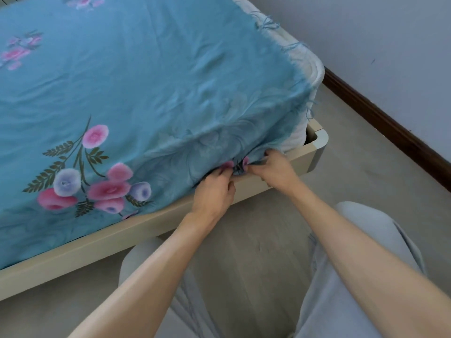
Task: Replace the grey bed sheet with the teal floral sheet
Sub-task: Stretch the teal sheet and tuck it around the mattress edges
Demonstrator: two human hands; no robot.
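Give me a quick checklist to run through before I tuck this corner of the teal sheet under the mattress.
1. Both hands on the edge: ok. The left hand and right hand pinch the teal floral sheet at its lower edge, near the bed's corner.
2. Sheet covers the top: ok across the visible surface.
3. Corner covered: not ok. The white mattress shows bare past the frayed edge.
4. Sheet smooth: not ok. Creases run toward the grip.
5. Grey sheet removed: cannot tell; none is visible.
6. Gap to tuck into along the bed frame: cannot tell, the hands hide it.
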